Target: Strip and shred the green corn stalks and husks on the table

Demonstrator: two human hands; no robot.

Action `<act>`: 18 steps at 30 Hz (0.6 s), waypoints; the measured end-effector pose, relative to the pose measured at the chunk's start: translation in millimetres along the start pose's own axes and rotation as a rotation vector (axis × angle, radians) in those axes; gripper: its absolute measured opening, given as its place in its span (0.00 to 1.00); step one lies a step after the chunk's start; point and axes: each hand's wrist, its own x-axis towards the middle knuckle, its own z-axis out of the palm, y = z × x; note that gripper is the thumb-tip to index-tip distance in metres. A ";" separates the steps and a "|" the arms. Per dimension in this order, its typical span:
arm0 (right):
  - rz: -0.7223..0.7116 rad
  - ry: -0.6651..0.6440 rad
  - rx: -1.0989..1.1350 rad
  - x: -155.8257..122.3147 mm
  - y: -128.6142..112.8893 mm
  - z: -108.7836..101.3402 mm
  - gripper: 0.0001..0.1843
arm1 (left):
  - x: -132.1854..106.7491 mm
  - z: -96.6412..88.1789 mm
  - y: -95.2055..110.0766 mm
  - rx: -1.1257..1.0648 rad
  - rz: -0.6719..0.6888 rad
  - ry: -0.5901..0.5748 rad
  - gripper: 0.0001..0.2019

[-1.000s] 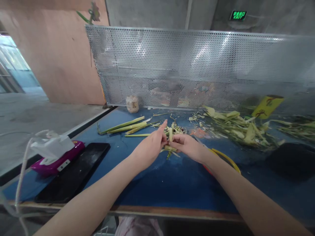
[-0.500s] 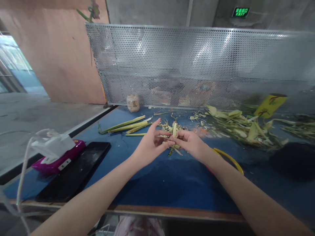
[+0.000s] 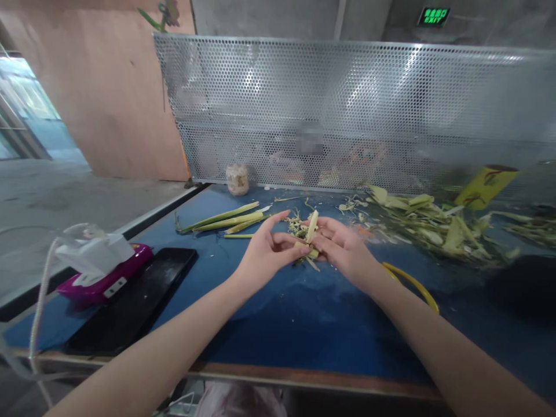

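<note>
Left hand (image 3: 267,249) and right hand (image 3: 347,252), both yours, pinching a pale strip (image 3: 312,225) upright between them, over the blue table (image 3: 260,330)!
Your grip hides its lower end; scraps (image 3: 296,225) behind peek out, half covered, too small to sort.

Left hand (image 3: 268,248) opened out of bunched pose of second ago: index finger, then near upright, now slants lower; thumb, tucked then, now stretches across to yellow-green piece (image 3: 307,251), which shows more clearly. Right hand (image 3: 347,252) loosened too: fingertips, earlier pinched tight together, now spread around pale strip (image 3: 312,227). Strip itself shows taller, leaning slightly right. Wrists farther apart. Red edge under right forearm now hidden. Head view shifted: exit sign (image 3: 434,17) higher, farther right.
</note>
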 end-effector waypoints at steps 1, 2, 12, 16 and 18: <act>-0.012 0.012 0.032 1.0 0.3 -0.8 0.15 | -0.6 -0.4 0.5 -0.005 0.016 0.000 0.36; -0.029 0.019 0.034 1.7 0.3 -2.1 0.16 | -1.1 -0.6 1.1 -0.006 0.031 0.001 0.36; -0.094 -0.174 -0.530 -2.6 -7.1 -23.1 0.09 | -1.4 -4.4 1.3 0.124 0.182 -0.043 0.40; -0.035 -0.195 -0.666 -2.1 -11.6 -28.6 0.12 | -1.6 -6.3 0.6 0.171 0.173 -0.060 0.39; -0.008 -0.227 -0.686 -2.1 -12.7 -30.3 0.13 | -2.0 -6.6 0.8 0.184 0.168 -0.065 0.39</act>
